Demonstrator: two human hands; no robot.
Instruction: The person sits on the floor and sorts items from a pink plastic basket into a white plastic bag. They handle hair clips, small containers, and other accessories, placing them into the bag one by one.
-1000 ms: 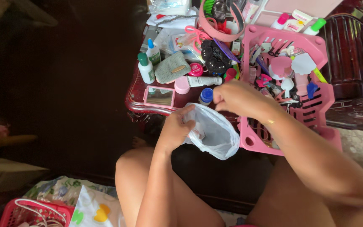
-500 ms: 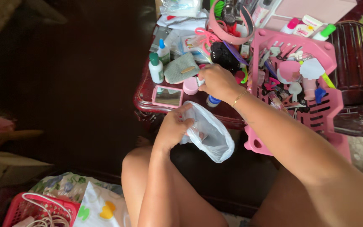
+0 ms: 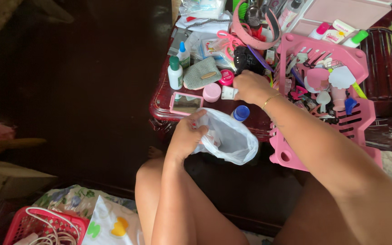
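My left hand point(image 3: 186, 134) grips the rim of a white plastic bag point(image 3: 232, 140), holding it open below the edge of a dark red table point(image 3: 159, 102). My right hand point(image 3: 249, 86) reaches over the table and is closed on a white tube point(image 3: 227, 92) with a pink cap. A small blue-capped bottle point(image 3: 240, 113) stands just above the bag's mouth. A pink-framed mirror point(image 3: 185, 103) lies near my left hand.
A pink plastic basket point(image 3: 341, 113) full of clips and small tools hangs at the table's right. Green- and blue-capped bottles point(image 3: 175, 72), a grey pouch point(image 3: 199, 73), pink jars, headbands and packets crowd the table. A red basket point(image 3: 41, 229) with cord sits bottom left.
My right hand went from the bag's mouth out over the table and closed on the white tube, lifting it slightly right. My left hand kept hold of the bag.
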